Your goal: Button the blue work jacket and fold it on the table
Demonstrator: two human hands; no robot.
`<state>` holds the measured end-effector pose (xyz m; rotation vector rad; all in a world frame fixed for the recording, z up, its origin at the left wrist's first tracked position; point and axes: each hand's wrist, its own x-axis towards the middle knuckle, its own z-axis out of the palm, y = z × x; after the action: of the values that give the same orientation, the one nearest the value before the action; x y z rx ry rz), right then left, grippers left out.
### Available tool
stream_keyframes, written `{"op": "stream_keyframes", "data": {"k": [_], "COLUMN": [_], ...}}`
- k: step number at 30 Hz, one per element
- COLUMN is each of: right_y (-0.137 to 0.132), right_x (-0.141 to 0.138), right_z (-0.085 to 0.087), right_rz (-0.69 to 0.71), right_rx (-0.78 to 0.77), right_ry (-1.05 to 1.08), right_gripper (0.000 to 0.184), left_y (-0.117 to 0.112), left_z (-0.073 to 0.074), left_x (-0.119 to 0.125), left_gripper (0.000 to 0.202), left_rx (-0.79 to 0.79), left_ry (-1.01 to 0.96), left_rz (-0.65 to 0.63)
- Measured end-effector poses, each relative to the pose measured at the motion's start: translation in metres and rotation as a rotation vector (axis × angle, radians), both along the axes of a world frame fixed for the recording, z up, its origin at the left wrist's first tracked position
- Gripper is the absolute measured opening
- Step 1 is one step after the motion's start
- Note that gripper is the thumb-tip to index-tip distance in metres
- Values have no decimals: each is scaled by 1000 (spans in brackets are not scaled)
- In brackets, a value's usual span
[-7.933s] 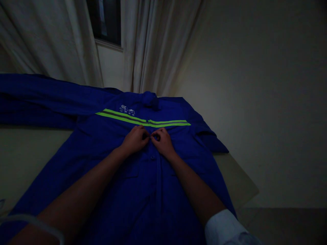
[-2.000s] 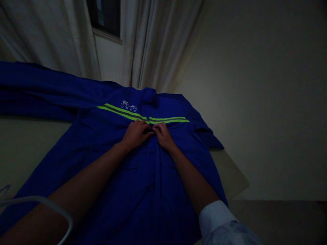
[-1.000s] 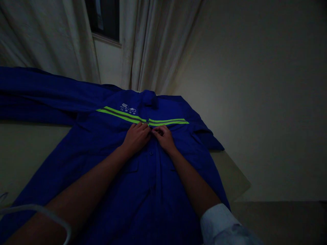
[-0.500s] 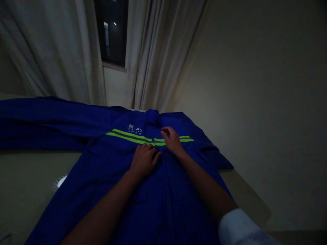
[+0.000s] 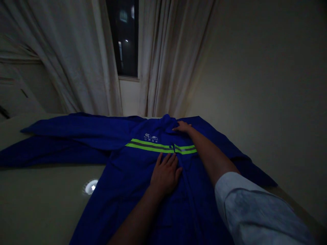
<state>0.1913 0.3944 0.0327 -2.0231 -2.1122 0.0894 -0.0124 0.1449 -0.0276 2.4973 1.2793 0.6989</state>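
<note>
A blue work jacket [image 5: 143, 190] lies spread on the table, its collar at the far end. Across the chest runs a yellow-green reflective stripe [image 5: 148, 145] with a grey middle, and white printed lettering [image 5: 151, 137] sits just above it. My left hand [image 5: 165, 175] rests flat on the jacket front, fingers apart, just below the stripe beside the front opening. Farther up, my right hand [image 5: 183, 126] reaches over the stripe to the collar [image 5: 167, 123]. Its thumb and fingers are apart at the collar's edge, and no cloth shows gripped between them.
The pale tabletop [image 5: 46, 197] shows left of the jacket, with a bright round light reflection on it. Behind the table hang light curtains [image 5: 74, 68] around a dark window [image 5: 125, 44]. A plain wall [image 5: 268, 95] borders the right side.
My right hand has moved from above the stripe up to the collar. My left hand has flattened out on the jacket front. The view has shifted, so the scene sits lower and farther right.
</note>
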Motion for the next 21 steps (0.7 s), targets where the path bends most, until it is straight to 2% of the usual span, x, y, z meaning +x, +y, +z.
{"op": "stream_keyframes", "data": {"k": [3, 5, 7, 8, 10, 11, 13, 17, 19, 21], "right_y": [-4, -19, -45, -62, -100, -120, -157, -207, -218, -225], "right_x": [3, 9, 20, 27, 40, 45, 49, 43, 49, 73], "right_z": [20, 32, 38, 38, 33, 27, 12, -15, -18, -13], "right_rz": [14, 66, 236, 362, 579, 631, 632, 628, 599, 406], "right_rx": [-12, 153, 337, 360, 226, 128, 21, -13, 37, 214], "right_ry": [0, 19, 51, 62, 66, 66, 66, 51, 103, 224], "right_gripper": [40, 37, 40, 42, 47, 51, 59, 59, 55, 51], "left_y": [0, 1, 2, 2, 2, 2, 2, 3, 4, 6], "left_z": [1, 1, 3, 5, 9, 12, 16, 15, 8, 0], "left_x": [-1, -1, -1, -1, 0, 0, 0, -2, -3, -4], "left_gripper": [55, 52, 49, 47, 41, 38, 32, 29, 40, 51], "left_rx": [13, 25, 37, 45, 61, 70, 90, 192, 265, 283], "left_ry": [4, 4, 2, -1, -10, -11, 3, 30, 24, 65], "left_rz": [-8, -2, 9, 13, 17, 20, 26, 76, 179, 246]}}
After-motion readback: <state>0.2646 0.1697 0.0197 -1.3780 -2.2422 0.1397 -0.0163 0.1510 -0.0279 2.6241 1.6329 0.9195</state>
